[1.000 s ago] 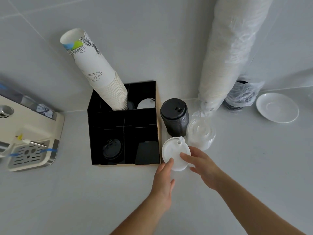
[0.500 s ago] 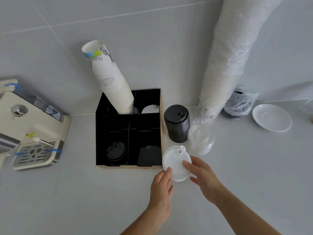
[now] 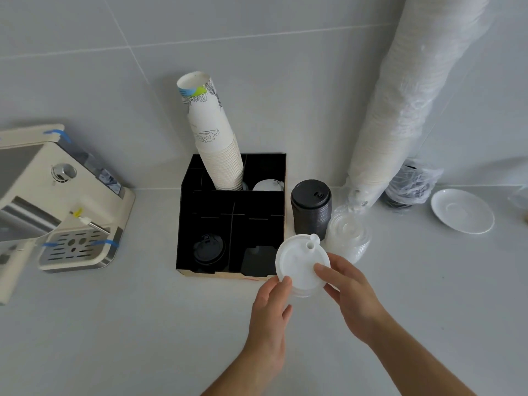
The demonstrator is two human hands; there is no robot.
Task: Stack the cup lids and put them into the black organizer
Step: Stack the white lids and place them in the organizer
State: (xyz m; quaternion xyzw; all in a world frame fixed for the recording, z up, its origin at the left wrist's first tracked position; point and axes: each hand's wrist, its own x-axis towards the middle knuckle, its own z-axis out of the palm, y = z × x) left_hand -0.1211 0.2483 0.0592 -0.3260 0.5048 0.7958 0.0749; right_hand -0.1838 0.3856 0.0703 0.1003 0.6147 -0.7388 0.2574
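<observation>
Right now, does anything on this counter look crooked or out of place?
Yes: the tall stack of paper cups in the black organizer leans to the left instead of standing straight. Nothing looks spilled or broken.

A pale grey counter fills the lower frame, meeting a wall of large light grey tiles with thin grout lines across the upper half. Soft, even light falls throughout, leaving faint shadows along the seam where counter and wall join
</observation>
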